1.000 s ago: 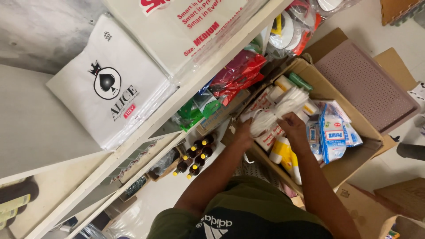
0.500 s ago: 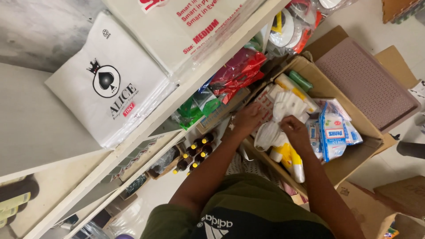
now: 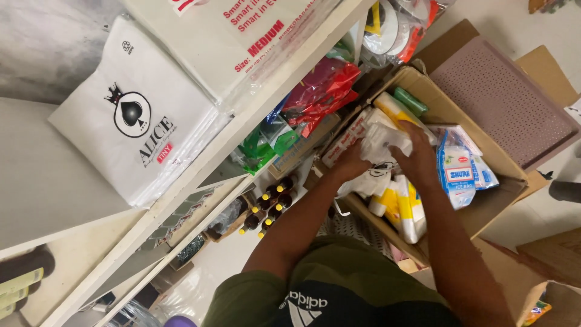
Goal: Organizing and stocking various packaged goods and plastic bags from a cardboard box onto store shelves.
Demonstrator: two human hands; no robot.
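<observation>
Both hands are down in the open cardboard box [image 3: 502, 160] on the floor beside the shelf [image 3: 266, 115]. Left hand [image 3: 350, 162]: grip curled closed around the white plastic bundle [image 3: 382, 140] (from its left edge). Right hand [image 3: 419, 158]: fingers spread, palm pressing on the same bundle, not clearly closed. Yellow-and-white rolls [image 3: 404, 209] lie just below; blue-and-white packets [image 3: 457, 172] sit just right.

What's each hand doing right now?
Left hand: grips the white bags in the box.
Right hand: rests on the same bags.
</observation>
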